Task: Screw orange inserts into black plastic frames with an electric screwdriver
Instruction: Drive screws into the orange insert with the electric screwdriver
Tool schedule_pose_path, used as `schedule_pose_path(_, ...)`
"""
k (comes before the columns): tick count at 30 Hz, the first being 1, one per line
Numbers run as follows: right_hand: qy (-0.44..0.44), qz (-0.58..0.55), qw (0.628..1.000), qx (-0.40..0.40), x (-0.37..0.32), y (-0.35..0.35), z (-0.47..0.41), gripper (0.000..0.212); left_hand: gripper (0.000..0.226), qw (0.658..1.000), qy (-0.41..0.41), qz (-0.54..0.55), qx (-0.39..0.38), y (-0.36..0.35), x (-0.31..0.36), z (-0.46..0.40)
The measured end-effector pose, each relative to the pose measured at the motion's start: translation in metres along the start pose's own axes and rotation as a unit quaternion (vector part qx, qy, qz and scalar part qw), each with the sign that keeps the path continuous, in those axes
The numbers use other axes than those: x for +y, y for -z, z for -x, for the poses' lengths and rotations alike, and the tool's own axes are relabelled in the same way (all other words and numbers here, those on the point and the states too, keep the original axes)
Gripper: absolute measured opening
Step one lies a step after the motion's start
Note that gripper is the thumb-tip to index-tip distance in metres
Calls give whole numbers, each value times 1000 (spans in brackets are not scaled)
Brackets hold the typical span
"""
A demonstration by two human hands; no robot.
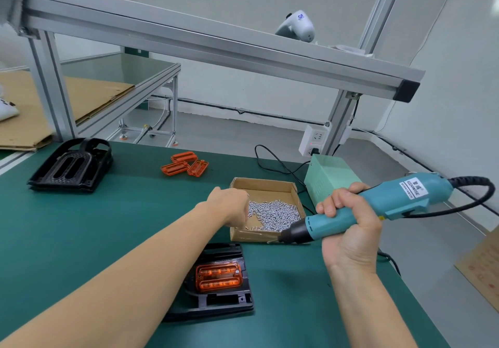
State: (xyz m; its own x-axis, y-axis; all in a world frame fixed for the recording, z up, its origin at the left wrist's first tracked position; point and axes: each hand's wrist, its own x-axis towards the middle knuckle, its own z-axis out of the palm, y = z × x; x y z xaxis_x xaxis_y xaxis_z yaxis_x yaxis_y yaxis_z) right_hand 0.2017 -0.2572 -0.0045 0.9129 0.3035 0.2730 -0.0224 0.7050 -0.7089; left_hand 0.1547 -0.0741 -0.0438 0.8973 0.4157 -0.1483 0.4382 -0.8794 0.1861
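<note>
A translucent orange plastic insert (219, 276) with two long slots sits seated in a black plastic frame (226, 300) lying flat on the green matted surface (140, 212), close to the person and partly hidden under the left forearm. Just beyond the frame stands a shallow open cardboard box (266, 185) holding a heap of small silver screws (275, 214). The left hand (229, 207) reaches into the near left corner of that box, knuckles up and fingers curled down among the screws; whether it pinches a screw cannot be told. The right hand (348, 233) grips the barrel of a teal electric screwdriver (378, 206), fingers wrapped around it, the black nose and bit pointing left and slightly down over the box's near edge. A black coiled cable (475, 193) loops from the tool's rear. Behind the box sits a pale green metal power unit (328, 183). Farther off, three loose orange inserts (185, 164) lie together near the surface's far edge, and a stack of black frames (71, 165) rests at far left. An aluminium rail (205, 48) crosses overhead.
</note>
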Motion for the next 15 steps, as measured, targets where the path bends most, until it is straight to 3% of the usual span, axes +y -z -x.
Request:
schedule_pose_path(6,4,6,1000,-1,-3,1,0,21,14,998,-14,-47,33,-3,6,1)
schedule_pose_path(11,-4,8,1000,1,-3,4,1,21,13,986,7,134,100,-8,2,10)
schedule_pose_path(15,-5,7,1000,2,-1,1,2,22,17,939,34,314,139,-8,0,18)
